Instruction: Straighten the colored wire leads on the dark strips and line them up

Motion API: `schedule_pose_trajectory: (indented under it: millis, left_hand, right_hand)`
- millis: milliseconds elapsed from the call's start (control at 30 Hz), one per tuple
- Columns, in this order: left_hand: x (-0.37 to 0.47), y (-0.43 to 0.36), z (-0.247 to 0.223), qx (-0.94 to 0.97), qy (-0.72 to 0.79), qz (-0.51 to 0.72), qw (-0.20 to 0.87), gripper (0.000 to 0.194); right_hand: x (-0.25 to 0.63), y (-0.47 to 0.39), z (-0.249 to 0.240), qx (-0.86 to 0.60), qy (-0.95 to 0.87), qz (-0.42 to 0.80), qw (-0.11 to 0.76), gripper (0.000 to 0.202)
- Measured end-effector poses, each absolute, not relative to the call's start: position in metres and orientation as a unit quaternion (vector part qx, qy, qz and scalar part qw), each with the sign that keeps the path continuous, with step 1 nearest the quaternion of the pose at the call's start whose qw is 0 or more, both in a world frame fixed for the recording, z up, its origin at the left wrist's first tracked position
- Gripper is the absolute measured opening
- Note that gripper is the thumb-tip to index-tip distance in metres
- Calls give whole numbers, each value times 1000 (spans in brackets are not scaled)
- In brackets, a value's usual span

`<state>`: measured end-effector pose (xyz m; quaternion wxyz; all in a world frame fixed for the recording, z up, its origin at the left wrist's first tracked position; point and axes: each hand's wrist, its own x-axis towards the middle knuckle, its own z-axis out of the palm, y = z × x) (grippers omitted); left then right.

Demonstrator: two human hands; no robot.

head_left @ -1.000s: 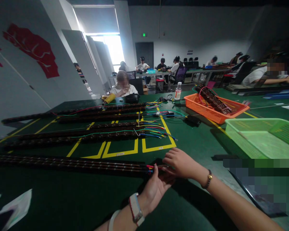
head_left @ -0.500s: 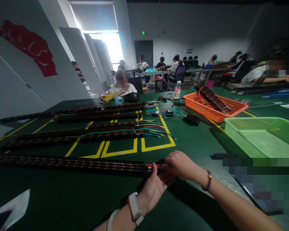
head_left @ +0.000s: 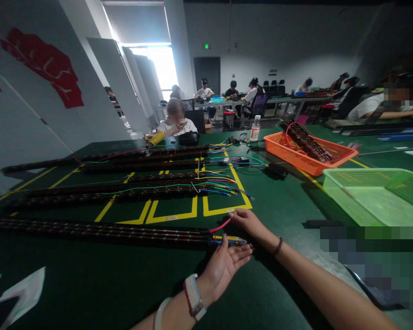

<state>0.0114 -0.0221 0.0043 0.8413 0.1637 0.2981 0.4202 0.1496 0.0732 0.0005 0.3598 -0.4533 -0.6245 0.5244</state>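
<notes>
A long dark wire bundle (head_left: 124,231) lies across the near part of the table, with short coloured leads at its right end. My right hand (head_left: 249,224) pinches the tip of the red wire (head_left: 220,226), which is bent up and away from the other leads. Palm up below them is my left hand (head_left: 225,261), its fingers stretched out and its thumb raised beside the leads. The yellow wire (head_left: 227,238) and a blue wire (head_left: 219,242) run above that palm, ending in metal lugs. Whether they rest on the fingers, I cannot tell.
Several similar bundles (head_left: 124,193) lie behind, over yellow tape (head_left: 174,217). To the right stand an orange basket (head_left: 282,151) holding a bundle and a green basket (head_left: 344,195). A bottle (head_left: 255,128) stands behind. Someone (head_left: 175,121) sits across the table.
My right hand has moved slightly up and left, lifting the red wire apart from the others. The yellow and blue ends now show. My left hand has barely moved.
</notes>
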Motion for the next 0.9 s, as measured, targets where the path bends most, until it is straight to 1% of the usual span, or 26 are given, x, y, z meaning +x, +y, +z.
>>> schedule_pose_trajectory:
  millis: [100,167,300,467,533,600,700,767,900]
  left_hand:
    - [12,-22,7,162,305,420,839,61]
    - [12,-22,8,163,307,417,840,61]
    - [12,-22,8,170,307,413,841,63]
    - [11,-22,5,176,305,404,844,62]
    - [10,-22,5,175,304,403,845,61]
    - [11,-22,5,172,304,404,845,59]
    - [11,-22,5,163,311,410,842,57]
    - [12,-23,5,162,312,412,840,57]
    - [12,-23,2,175,315,417,834,59]
  right_hand:
    - [147,80,-4,-457,-620,509,383,49]
    - [149,82,-5,-447,-632,507,379,48]
    - [159,76,-3,-425,-672,505,336,48]
    - [176,63,1,-468,-695,469,280,51]
    - [181,61,3,-425,-724,490,234,53]
    - [185,60,6,-350,-764,510,183,53]
    - [188,60,9,-290,-804,498,143,47]
    - [188,61,8,-293,-806,493,145,46]
    - [186,60,0,-337,-753,531,194,48]
